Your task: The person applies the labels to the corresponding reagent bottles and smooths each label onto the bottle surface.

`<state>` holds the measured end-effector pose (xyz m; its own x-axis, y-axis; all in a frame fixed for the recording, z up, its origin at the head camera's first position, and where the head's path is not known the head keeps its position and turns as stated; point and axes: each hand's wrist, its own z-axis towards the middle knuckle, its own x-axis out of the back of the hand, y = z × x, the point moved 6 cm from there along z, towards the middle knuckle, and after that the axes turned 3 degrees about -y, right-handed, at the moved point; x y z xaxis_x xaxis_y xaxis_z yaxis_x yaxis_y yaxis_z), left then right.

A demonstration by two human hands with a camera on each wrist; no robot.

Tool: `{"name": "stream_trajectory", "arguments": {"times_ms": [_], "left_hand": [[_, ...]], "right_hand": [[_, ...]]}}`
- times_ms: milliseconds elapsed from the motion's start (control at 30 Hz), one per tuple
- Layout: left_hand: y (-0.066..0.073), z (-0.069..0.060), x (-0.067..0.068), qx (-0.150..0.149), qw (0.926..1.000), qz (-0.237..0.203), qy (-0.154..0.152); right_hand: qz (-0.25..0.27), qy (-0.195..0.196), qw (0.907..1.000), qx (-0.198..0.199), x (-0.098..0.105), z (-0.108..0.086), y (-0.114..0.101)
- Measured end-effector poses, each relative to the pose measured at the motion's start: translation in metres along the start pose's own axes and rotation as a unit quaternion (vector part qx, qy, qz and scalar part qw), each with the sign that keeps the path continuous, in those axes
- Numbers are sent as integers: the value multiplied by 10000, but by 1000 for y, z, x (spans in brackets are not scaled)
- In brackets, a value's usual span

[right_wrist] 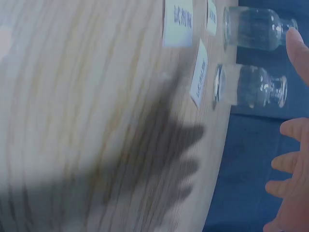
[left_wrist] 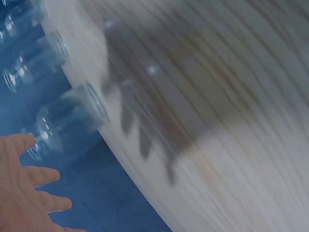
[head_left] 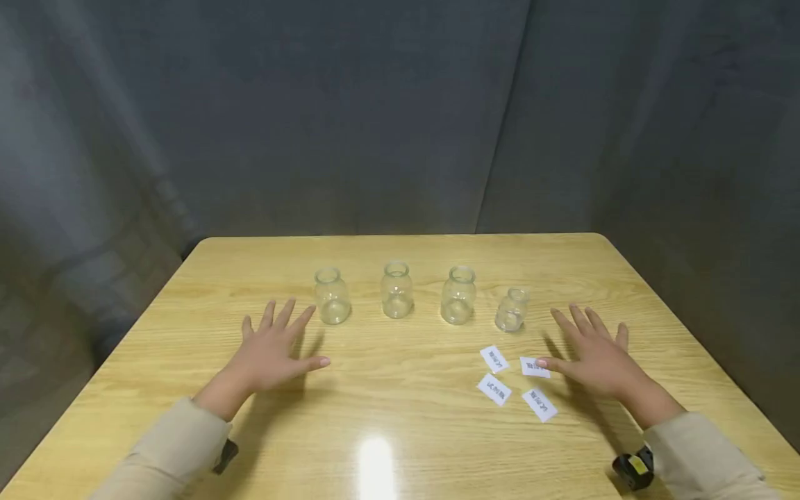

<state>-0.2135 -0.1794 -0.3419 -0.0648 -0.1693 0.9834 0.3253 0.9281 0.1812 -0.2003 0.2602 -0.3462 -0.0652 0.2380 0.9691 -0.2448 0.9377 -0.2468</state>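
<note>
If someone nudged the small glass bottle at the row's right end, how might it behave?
The small bottle looks like clear glass, so it is probably stiff and might crack if dropped. Its smooth, shiny wall may feel slippery. It stands upright on a flat-looking base, so a low push would likely slide it, though its round body could roll once tipped.

A plain, curtained-off space, rather like a small recording booth: dark grey cloth [head_left: 350, 118] hangs behind and on both sides of a wood-grain worktop [head_left: 387, 368], which reflects a bright light. Clear glass jars [head_left: 458, 309] and printed paper labels [head_left: 539, 405] faintly suggest a lab, but that cannot be confirmed.
</note>
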Motion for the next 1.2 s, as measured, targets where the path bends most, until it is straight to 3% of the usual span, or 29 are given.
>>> {"name": "stream_trajectory", "arguments": {"times_ms": [600,1000,1200], "left_hand": [[69,13,-4,-901,9949,-443,95],[102,31,-11,-1351,9864,-927,-159],[121,40,-17,-1498,9842,-922,-189]], "right_hand": [[588,-63,9973,443,0,-9,-24],[1422,-173,9896,126,-5,-4,-30],[1738,-339,9842,55,-13,-1,-35]]}}
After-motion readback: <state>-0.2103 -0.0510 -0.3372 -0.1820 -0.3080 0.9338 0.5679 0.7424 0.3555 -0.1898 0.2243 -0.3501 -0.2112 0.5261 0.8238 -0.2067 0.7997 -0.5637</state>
